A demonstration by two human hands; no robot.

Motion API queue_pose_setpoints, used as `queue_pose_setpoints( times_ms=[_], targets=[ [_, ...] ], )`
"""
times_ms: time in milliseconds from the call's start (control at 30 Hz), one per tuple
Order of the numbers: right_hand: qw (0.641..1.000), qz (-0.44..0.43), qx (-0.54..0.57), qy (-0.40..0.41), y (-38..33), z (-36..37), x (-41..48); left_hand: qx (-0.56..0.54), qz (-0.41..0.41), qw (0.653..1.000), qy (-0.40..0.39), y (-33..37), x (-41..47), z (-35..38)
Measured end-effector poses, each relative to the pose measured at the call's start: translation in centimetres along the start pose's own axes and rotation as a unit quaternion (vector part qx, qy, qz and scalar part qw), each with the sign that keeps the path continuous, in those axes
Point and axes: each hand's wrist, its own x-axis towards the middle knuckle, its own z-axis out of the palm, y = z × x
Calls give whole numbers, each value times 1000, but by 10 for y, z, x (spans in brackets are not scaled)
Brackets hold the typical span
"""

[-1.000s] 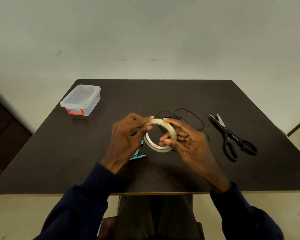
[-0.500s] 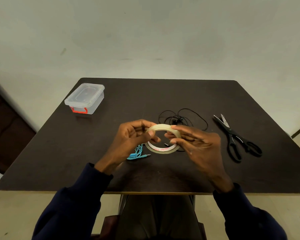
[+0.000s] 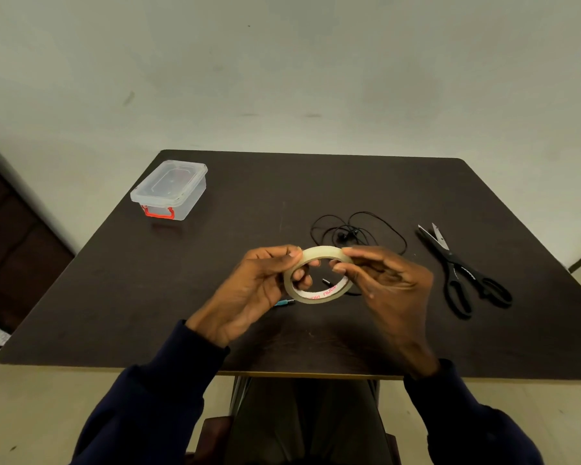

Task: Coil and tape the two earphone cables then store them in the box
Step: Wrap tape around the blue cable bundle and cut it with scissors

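From my side this looks like a plain indoor room, a home or a simple office; I cannot tell which. A dark table stands before a bare, pale wall with a few small marks. The near floor is pale and smooth. At the left is dark wooden panelling, blurred. On the table are everyday things: scissors at the right, a clear plastic box with a red clasp at the far left.

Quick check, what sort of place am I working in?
Likely a plain room, home or office, not a workshop: small dark table before a bare pale wall, plastic box and household scissors on it.
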Motion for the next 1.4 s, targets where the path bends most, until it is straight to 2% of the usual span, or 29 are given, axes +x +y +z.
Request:
queue_pose_setpoints(
  times_ms=[67, 200, 300, 433, 667, 867, 1000, 1200, 1400],
  targets=[
    [1000, -16, -12, -2, 0, 0, 2, 11, -9, 1000, -5, 2, -2, 0],
    [997, -68, -25, -41, 0, -2, 10, 118, -9, 993, 21, 5, 1, 7],
    [995, -87, -27, -48, 1, -5, 14, 137, -5, 990, 16, 8, 1, 10],
    [994, -93, -22, -45, 2, -7, 18, 111, -13, 994, -7, 8, -1, 11],
    [992, -100, -23, -66, -2, -4, 17, 111, -10, 993, 44, 2, 2, 14],
    [999, -46, -18, -18, 2, -1, 15, 20, -13, 1000, -10, -3, -2, 11],
    [1000, -21, -1, 3, 2, 2, 11, -15, -27, 999, -18, -4, -3, 10],
    [999, -48, -19, 0, 0, 2, 12, -83, -51, 995, 3, -3, -1, 9],
    [998, -55, -25, -6, 3, -2, 12, -77, -58, 995, -15, -3, -3, 11]
  ],
)
